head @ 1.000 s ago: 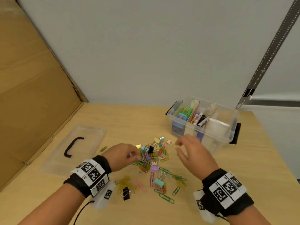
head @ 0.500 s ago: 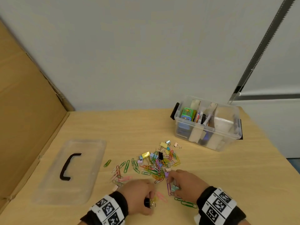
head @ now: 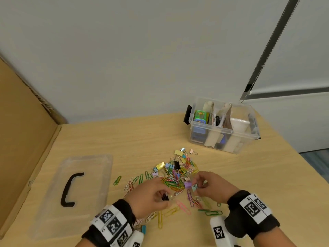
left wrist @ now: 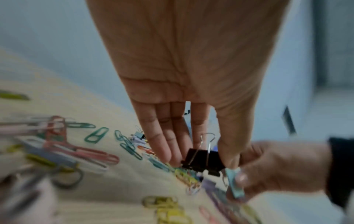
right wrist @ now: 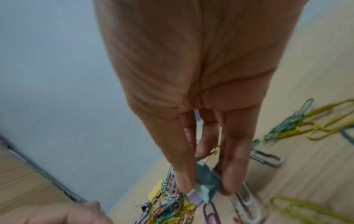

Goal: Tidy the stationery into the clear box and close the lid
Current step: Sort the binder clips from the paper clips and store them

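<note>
A heap of coloured paper clips and binder clips (head: 175,172) lies on the wooden table, in front of the clear box (head: 223,128). My left hand (head: 151,196) pinches a black binder clip (head: 165,197), which the left wrist view shows between thumb and fingers (left wrist: 203,161). My right hand (head: 211,188) pinches a teal binder clip (head: 194,187) at the heap's near edge, seen close up in the right wrist view (right wrist: 205,184), with a lilac clip (right wrist: 195,197) just under it. The box stands open and holds stationery between card dividers.
The clear lid (head: 74,191) with its black handle lies flat at the left. A cardboard panel (head: 23,132) lines the table's left side. Loose paper clips (head: 179,209) are scattered near my wrists. The table's right edge (head: 302,168) runs close behind the box.
Both hands came back from the heap's far side toward me; the left picked up the black binder clip and the right took the teal one. The head view has tilted.
</note>
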Tool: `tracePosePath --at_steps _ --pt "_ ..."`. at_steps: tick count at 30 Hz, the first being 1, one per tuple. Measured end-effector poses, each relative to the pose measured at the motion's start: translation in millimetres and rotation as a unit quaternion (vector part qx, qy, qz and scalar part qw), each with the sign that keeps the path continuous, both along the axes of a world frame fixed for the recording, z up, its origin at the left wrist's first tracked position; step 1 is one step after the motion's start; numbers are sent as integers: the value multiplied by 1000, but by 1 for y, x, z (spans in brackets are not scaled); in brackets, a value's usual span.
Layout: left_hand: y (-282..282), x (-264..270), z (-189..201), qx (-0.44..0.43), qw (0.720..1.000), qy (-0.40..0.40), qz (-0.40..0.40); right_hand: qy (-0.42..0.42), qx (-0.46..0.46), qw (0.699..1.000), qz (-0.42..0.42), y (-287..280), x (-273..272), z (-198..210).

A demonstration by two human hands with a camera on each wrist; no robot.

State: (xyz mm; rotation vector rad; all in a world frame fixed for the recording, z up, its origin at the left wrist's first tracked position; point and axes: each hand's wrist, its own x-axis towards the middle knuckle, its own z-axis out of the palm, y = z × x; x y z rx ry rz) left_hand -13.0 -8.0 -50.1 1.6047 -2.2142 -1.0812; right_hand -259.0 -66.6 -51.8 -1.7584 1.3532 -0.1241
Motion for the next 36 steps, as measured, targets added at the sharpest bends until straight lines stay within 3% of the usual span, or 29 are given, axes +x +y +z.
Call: tracePosePath --at_steps 5,8,11,14,17,19,22,28,33,36 --pt "-8 19 -1 -3 987 117 114 -51 -58 993 -91 -1 2 -8" --pt "-15 28 -2 -2 975 136 176 -129 1 983 -128 -4 3 -10" --pt "-24 34 -1 14 956 180 232 -219 105 947 -212 -6 7 -6" --pt "-32 41 -2 33 935 223 275 -187 74 951 -232 -8 9 -4" --pt "-41 47 -6 53 931 203 297 -24 -43 987 -156 -7 11 -8" --pt "-45 44 -8 35 950 144 276 96 -83 988 -91 -4 18 -10" --pt "-52 35 -9 15 971 59 229 176 -111 977 -40 -1 33 -14" --pt "-67 20 -14 16 976 -127 174 207 -117 971 -33 -2 45 -21" --pt "-76 18 -17 9 975 -153 161 191 -81 978 -34 1 44 -15" --pt "-73 20 -13 7 977 -129 173 150 -75 985 -50 5 39 -9"
